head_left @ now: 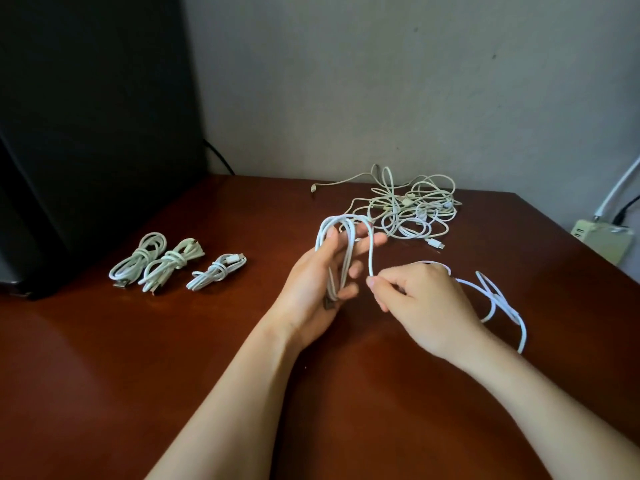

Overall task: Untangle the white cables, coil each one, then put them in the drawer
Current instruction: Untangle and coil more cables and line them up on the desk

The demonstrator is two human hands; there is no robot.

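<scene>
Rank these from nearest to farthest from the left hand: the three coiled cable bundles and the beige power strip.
1. Small bundle, rightmost of the three.
2. Middle bundle, just left of it.
3. Left bundle, farthest left.
4. Power strip, far right.

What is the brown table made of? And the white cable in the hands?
The table: likely wood or wood-look veneer, reddish brown, smooth and a bit shiny, since light glows softly on it. The cable: probably soft plastic or rubber skin, smooth white; it bends in easy loops over the left hand.
</scene>
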